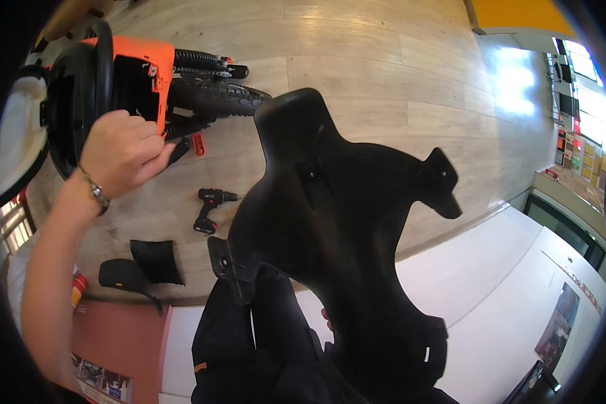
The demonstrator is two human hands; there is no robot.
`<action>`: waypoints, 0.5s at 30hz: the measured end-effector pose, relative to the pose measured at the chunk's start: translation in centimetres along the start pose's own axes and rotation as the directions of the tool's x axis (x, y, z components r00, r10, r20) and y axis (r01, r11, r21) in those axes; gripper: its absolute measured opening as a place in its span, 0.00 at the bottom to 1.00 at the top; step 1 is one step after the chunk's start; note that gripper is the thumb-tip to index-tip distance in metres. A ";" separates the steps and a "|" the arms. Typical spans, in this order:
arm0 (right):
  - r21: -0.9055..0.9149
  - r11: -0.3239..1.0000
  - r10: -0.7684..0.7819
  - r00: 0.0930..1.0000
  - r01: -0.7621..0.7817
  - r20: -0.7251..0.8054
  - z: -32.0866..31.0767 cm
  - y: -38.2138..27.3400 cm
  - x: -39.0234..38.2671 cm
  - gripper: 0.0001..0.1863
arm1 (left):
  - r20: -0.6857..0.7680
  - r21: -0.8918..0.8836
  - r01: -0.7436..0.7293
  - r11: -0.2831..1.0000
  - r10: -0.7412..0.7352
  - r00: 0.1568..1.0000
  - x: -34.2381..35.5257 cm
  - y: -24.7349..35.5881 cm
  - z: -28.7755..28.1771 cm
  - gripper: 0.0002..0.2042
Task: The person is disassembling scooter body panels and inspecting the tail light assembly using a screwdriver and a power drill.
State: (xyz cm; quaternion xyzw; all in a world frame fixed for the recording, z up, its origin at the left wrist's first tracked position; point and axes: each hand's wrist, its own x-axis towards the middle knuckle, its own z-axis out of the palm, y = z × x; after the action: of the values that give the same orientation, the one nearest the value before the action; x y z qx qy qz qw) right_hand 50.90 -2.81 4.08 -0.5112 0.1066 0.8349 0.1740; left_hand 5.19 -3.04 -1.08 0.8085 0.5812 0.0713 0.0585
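A large black moulded plastic panel (330,202) with mounting tabs and a broad rounded end is held up in front of me. It hides most of my right hand (326,319); only fingertips show at its left edge, gripping it from behind. At the upper left, my left hand (124,149) is closed around the lower part of a black curved bar (104,71). The bar crosses the orange body (138,47) of a vehicle with a knobby tyre (215,98). A dark open cavity shows in the orange body beside my hand.
A black cordless drill (212,207) lies on the wood-look floor (357,67), with a small red part (198,144) farther off. Black plastic pieces (157,261) lie nearer, by my legs (256,330). A white surface (471,276) borders the floor at right.
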 end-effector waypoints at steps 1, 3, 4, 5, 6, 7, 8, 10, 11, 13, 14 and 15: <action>-0.008 1.000 -0.005 1.000 0.005 -0.002 -0.4 0.5 -0.7 0.31 | -0.029 -0.140 0.183 0.973 -0.189 0.982 -0.4 1.9 0.7 0.14; -0.016 1.000 -0.006 1.000 0.006 -0.003 -1.1 1.3 -2.2 0.31 | 0.059 -0.447 0.497 0.744 -0.530 0.846 -1.4 6.0 2.7 0.16; -0.026 1.000 -0.008 1.000 0.008 -0.006 -1.4 1.7 -2.8 0.31 | 0.142 -0.574 0.597 0.560 -0.650 0.746 -1.9 8.1 3.8 0.18; -0.032 0.999 -0.007 1.000 0.007 -0.007 -1.7 2.1 -3.5 0.31 | 0.252 -0.690 0.629 0.358 -0.696 0.673 -2.3 9.9 4.9 0.19; -0.041 0.999 -0.004 1.000 0.004 -0.010 -1.9 2.3 -4.1 0.31 | 0.338 -0.769 0.619 0.158 -0.722 0.603 -2.5 11.4 5.8 0.19; -0.051 0.999 0.001 1.000 -0.001 -0.009 -2.1 2.5 -4.6 0.31 | 0.335 -0.768 0.622 0.154 -0.731 0.595 -2.5 12.7 6.5 0.19; -0.062 0.998 0.004 1.000 -0.005 -0.011 -2.3 2.7 -5.2 0.31 | 0.466 -0.827 0.542 -0.152 -0.725 0.508 -2.3 13.8 6.8 0.17; -0.095 0.995 0.007 1.000 -0.008 -0.012 -2.5 2.7 -6.2 0.31 | 0.587 -0.807 0.387 -0.446 -0.684 0.434 -2.0 15.3 6.2 0.15; -0.113 0.994 0.005 1.000 -0.006 -0.015 -2.7 2.6 -6.5 0.31 | 0.784 -0.570 0.150 -0.808 -0.481 0.392 -1.4 16.3 5.7 0.14; -0.141 0.990 0.000 1.000 -0.003 -0.020 -2.9 2.2 -7.1 0.31 | 0.877 -0.187 -0.118 -0.975 -0.220 0.426 -0.9 16.8 4.4 0.14; -0.155 0.988 0.000 1.000 -0.003 -0.018 -3.0 1.9 -7.2 0.31 | 0.871 -0.186 -0.055 -0.981 -0.190 0.453 -0.9 16.5 3.9 0.14; -0.176 0.984 -0.010 1.000 0.006 -0.020 -3.0 1.4 -7.2 0.31 | 0.835 -0.199 -0.009 -0.980 -0.175 0.521 -0.9 16.2 3.7 0.14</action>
State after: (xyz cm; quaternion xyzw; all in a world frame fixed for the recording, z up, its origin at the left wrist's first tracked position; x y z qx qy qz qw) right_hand 55.81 -6.47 9.08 -0.5336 0.0322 0.8350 0.1305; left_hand 20.70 -9.06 -1.84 -0.2684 0.3841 0.5248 0.7107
